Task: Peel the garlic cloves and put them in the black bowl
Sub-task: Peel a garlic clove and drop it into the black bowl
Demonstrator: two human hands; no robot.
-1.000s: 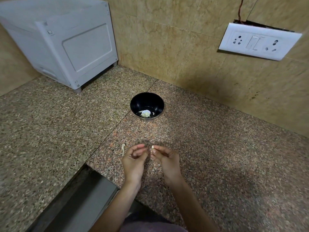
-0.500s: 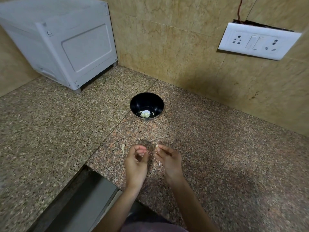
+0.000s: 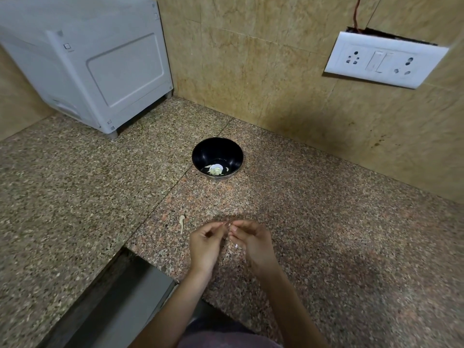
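Left hand [image 3: 204, 243] and right hand [image 3: 253, 241] near centre, fingers curled, tips meeting and pinching a small pale garlic clove [image 3: 228, 224]; it is too small to tell if peeled. Pale scrap [image 3: 236, 246] beneath right fingers. Stem-like peel strip [image 3: 182, 223] on granite counter [image 3: 75, 197], just left of hands. Black bowl [image 3: 200, 151] farther back, well apart, holding pale garlic pieces [image 3: 215, 169]. White appliance [image 3: 100, 66] far left; socket plate [image 3: 384, 60] on far-right wall.
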